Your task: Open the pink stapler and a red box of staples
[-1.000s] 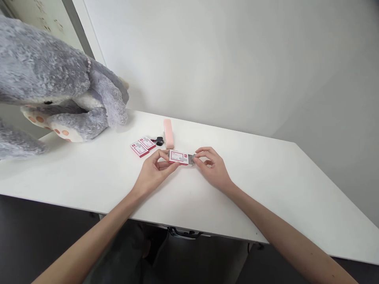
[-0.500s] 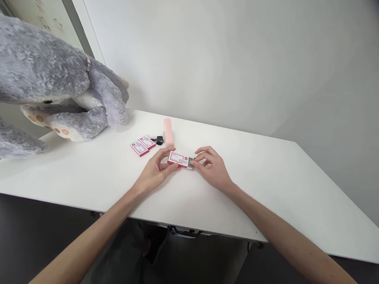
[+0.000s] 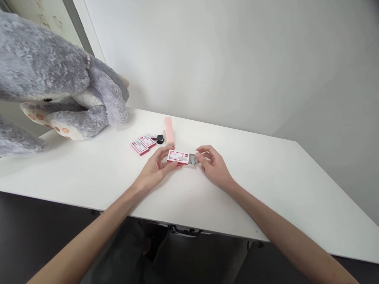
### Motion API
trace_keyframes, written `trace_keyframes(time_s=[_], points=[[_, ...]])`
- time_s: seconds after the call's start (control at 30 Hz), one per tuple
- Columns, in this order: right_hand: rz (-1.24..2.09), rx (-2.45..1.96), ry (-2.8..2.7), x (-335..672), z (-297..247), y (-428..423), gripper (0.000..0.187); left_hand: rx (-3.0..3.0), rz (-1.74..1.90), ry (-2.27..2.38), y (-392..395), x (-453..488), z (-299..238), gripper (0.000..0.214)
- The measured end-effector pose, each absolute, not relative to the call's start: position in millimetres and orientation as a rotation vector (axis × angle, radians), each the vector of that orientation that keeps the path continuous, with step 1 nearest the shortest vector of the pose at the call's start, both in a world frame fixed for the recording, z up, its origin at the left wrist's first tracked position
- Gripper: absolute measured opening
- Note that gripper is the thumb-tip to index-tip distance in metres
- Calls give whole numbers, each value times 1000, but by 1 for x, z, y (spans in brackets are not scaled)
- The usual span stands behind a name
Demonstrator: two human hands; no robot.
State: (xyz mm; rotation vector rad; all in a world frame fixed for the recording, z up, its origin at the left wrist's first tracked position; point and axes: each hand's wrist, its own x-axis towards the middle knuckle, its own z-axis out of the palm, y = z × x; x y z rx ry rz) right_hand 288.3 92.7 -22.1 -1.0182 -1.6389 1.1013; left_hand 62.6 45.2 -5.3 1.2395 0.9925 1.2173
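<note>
A small red-and-white staple box (image 3: 178,156) is held just above the white table (image 3: 266,189) by my left hand (image 3: 154,169), thumb and fingers pinching its left end. The box's grey inner tray (image 3: 193,159) sticks out of the right end. My right hand (image 3: 211,165) pinches that tray with thumb and forefinger, the other fingers curled.
Two more red-and-white staple boxes (image 3: 143,144) lie farther back on the left. Beside them are a black staple remover (image 3: 159,139) and a pink stapler (image 3: 168,131). A large grey plush toy (image 3: 56,86) sits at the table's far left corner. A white wall stands behind.
The box dipped toward the table and came back up a little. The grey tray now sticks out farther on the right as my right hand draws it out.
</note>
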Motion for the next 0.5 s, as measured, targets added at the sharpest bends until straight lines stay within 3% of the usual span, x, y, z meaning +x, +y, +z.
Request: trace_keyframes(time_s=[0.17,0.5], points=[[1454,-925,-1579,289,-17,93,42,1123,1196,961,46,62,-7,57],[1626,-844,-1419,293,-17,96,41,1104,1001,845,45,62,-5,51]])
